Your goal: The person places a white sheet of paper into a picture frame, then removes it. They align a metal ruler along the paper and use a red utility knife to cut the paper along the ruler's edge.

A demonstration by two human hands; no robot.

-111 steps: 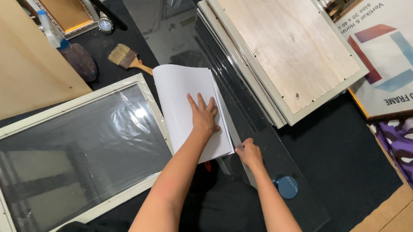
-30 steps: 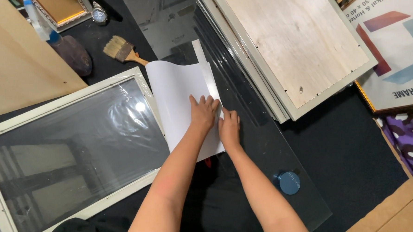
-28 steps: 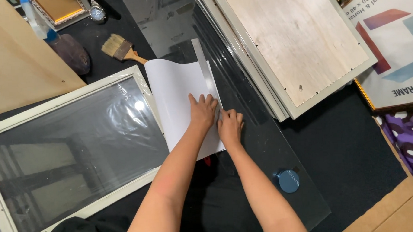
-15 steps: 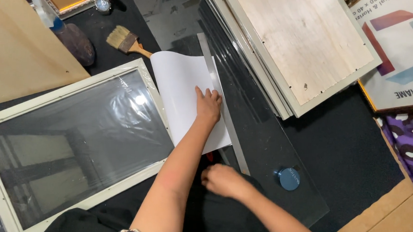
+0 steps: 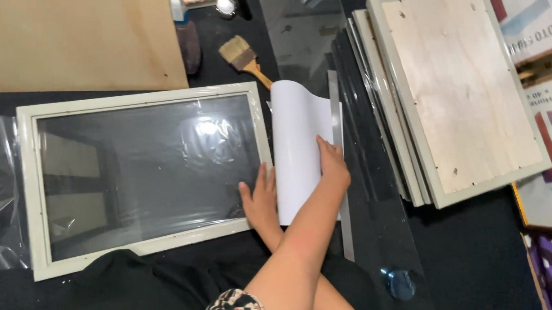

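- Nearest, two forearms cross above a black cloth [image 5: 139, 291]; which hand belongs to which arm is hard to read, but the left hand [image 5: 333, 168] seems to be the one lying on the white sheet [image 5: 297, 141].
- Its fingers are spread flat, pressing the sheet and gripping nothing.
- Just beside it, the right hand [image 5: 260, 199] rests open at the sheet's left edge, touching the cream picture frame [image 5: 143, 99], fingers closed on nothing.
- That sheet lies between the frame and a metal ruler [image 5: 342, 189], its far end curling up.
- Farther right sits a stack of backed frames [image 5: 453, 91].
- Farthest, a paintbrush [image 5: 242, 54] lies beside a plywood board [image 5: 72, 40].
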